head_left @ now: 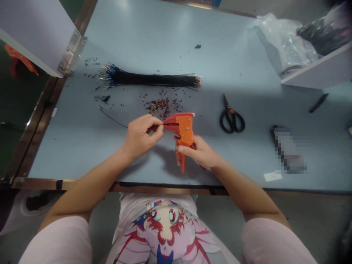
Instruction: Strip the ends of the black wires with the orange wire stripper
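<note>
The left hand point(141, 137) is closed in a pinch, thumb against fingers, on a thin black wire point(158, 126). The wire's end lies in the jaws of an orange wire stripper point(184, 130). The right hand point(198, 152) is wrapped around the stripper's handles and holds the tool upright between both hands, just above the counter point(68, 146). Neither hand is open.

Left of the left hand, a loose black wire with a blue end point(110, 118) lies on the counter. Directly ahead of the stripper is a heap of small cut wire pieces with copper-coloured ends point(161, 106), with further scattered bits around it. Beyond that heap, a large bundle of black wires with blue-tipped ends point(148, 79) lies across the counter, ahead of both hands.

Ahead and to the right of the right hand are black-handled scissors point(232, 119), handles nearest the person. Further right lies an object obscured by pixelation point(288, 150), which cannot be identified, with a white paper slip point(272, 176) near it. Beyond these are a slim black item point(318, 102) and, at the far right corner, a clear plastic bag point(283, 44) beside a white shelf point(321, 69).
</note>
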`<state>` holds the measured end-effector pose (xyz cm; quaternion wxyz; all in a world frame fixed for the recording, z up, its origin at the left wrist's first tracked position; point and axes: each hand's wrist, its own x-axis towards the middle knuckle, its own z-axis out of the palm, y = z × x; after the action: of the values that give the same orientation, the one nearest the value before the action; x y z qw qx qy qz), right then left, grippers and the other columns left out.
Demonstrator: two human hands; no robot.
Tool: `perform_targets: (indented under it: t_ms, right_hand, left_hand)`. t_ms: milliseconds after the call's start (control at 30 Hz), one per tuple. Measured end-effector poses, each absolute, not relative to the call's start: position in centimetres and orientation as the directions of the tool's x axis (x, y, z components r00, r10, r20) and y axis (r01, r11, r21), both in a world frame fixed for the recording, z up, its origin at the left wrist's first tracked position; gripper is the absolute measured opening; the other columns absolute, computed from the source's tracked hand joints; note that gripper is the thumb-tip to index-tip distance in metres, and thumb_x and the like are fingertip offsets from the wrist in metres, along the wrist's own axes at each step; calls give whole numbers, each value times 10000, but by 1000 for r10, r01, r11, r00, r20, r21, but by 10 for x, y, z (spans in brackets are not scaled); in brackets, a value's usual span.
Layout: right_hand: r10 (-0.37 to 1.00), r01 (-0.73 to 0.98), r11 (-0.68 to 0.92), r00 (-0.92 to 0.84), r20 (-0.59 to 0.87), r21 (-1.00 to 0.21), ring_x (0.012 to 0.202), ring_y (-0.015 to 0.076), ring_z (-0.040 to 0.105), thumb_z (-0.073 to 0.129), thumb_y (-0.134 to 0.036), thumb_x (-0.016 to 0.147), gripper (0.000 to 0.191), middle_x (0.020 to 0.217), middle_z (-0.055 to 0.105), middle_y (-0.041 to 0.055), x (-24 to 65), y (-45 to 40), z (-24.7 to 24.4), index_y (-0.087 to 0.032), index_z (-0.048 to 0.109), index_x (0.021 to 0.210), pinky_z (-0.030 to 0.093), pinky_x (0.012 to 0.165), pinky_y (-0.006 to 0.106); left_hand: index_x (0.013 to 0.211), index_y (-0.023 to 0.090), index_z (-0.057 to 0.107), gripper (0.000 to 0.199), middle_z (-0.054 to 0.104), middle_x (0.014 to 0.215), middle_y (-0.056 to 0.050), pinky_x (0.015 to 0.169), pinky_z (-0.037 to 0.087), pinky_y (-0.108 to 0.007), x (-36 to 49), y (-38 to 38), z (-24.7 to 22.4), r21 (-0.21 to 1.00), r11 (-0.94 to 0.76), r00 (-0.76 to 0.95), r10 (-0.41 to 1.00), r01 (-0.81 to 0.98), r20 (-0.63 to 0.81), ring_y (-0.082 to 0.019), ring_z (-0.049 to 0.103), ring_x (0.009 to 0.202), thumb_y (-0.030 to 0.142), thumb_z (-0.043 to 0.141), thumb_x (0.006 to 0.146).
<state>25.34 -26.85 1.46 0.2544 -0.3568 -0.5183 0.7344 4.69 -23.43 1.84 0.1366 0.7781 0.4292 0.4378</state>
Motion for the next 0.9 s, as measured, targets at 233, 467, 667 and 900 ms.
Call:
perform_targets:
  t_ms: [233,467,667,900]
  right_hand:
    - [751,15,-351,-593,-291,-936,465,139,613,602,-439,853,338,551,623,22,252,-270,8,-152,549,682,523,449,237]
    - [740,-27,-410,-594,-315,-912,421,128,588,629,-418,835,342,508,599,8,250,-271,7,-151,542,641,499,416,225]
    - [791,-74,-438,-505,-345,-896,333,97,518,651,-444,813,413,429,506,-30,248,-269,8,-154,486,570,405,332,189]
    - [755,-135,-550,-502,-422,-824,355,114,546,653,-479,800,362,500,563,-17,247,-266,6,-153,527,710,447,343,212]
  left_hand:
    - [654,186,591,115,523,553,39,516,346,-213,46,-232,15,597,-575,261,806,559,531,-79,458,513,115,559,739]
    - [620,186,572,134,474,517,49,494,318,-220,49,-234,13,622,-576,228,803,531,550,-72,414,480,108,553,728]
    - [607,179,572,124,487,510,47,488,316,-220,48,-231,10,644,-541,205,828,541,522,-69,413,470,124,561,717]
    - [565,183,564,114,508,491,50,482,319,-224,44,-226,11,659,-499,220,859,563,463,-70,417,458,120,569,659]
